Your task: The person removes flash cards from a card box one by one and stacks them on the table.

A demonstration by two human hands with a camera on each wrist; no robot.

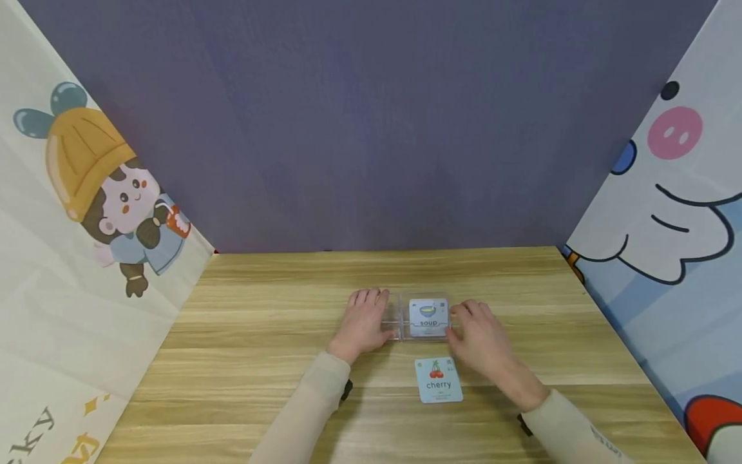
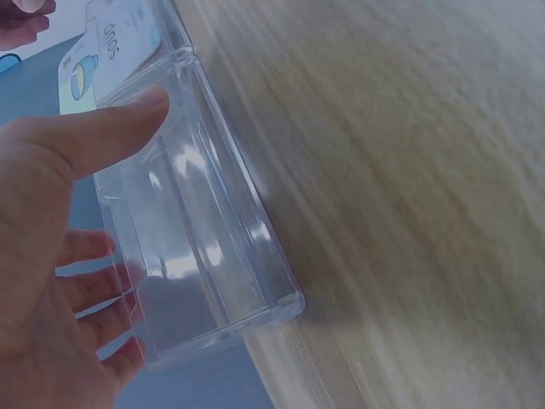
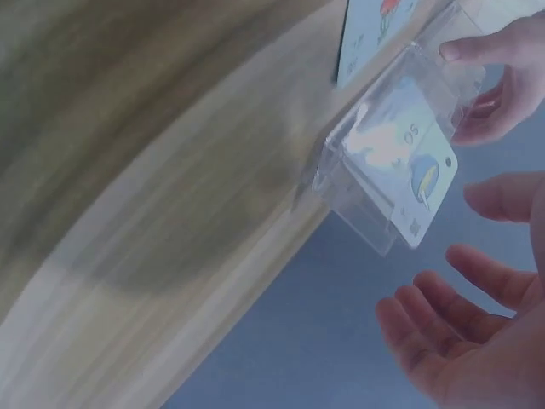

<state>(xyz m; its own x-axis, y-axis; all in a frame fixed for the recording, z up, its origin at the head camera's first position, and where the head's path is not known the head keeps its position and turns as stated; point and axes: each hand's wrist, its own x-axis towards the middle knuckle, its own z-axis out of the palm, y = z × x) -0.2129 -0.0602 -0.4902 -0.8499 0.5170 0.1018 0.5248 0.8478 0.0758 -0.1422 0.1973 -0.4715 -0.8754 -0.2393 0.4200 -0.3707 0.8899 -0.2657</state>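
Observation:
A clear plastic box [image 1: 391,314] with two hinged halves lies opened out on the table. In its right half sits a pale blue soup card [image 1: 428,312] with a bowl picture, its top end tipped up past the plastic in the right wrist view. My left hand [image 1: 362,323] holds the box's left half, thumb [image 2: 128,126] on the near side and fingers round the far side. Beside the right half is my right hand [image 1: 481,335], its fingers [image 3: 426,315] loosely bent with nothing between them. A light blue cherry card [image 1: 438,380] lies flat in front of the box.
The wood-grain table [image 1: 261,328] runs back to a dark grey-blue panel [image 1: 371,129]. Cartoon-printed sheets stand along the left [image 1: 69,258] and right [image 1: 684,225] sides.

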